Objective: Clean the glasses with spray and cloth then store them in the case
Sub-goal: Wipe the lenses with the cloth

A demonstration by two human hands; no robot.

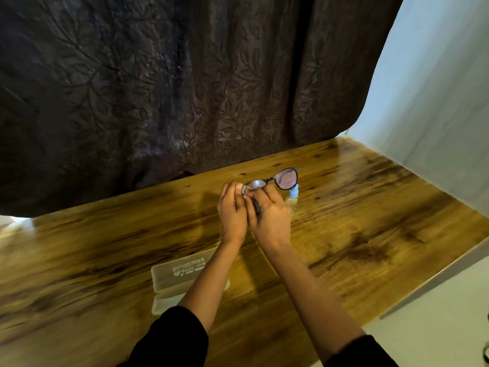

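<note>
Dark-framed glasses (285, 178) are held above the wooden table (370, 207), lenses tinted purple in the light. My left hand (232, 210) pinches a small grey cloth (243, 190) against the left lens. My right hand (270, 215) grips the glasses by the frame, with a folded temple showing between its fingers. A small clear spray bottle with a blue cap (293, 197) stands on the table just right of my right hand, partly hidden by it. The open translucent case (174, 271) lies near the table's front, under my left forearm.
A dark leaf-patterned curtain (185, 88) hangs behind the table. A pale wall (436, 102) borders the right side. The table's right edge (434, 282) drops to a light floor.
</note>
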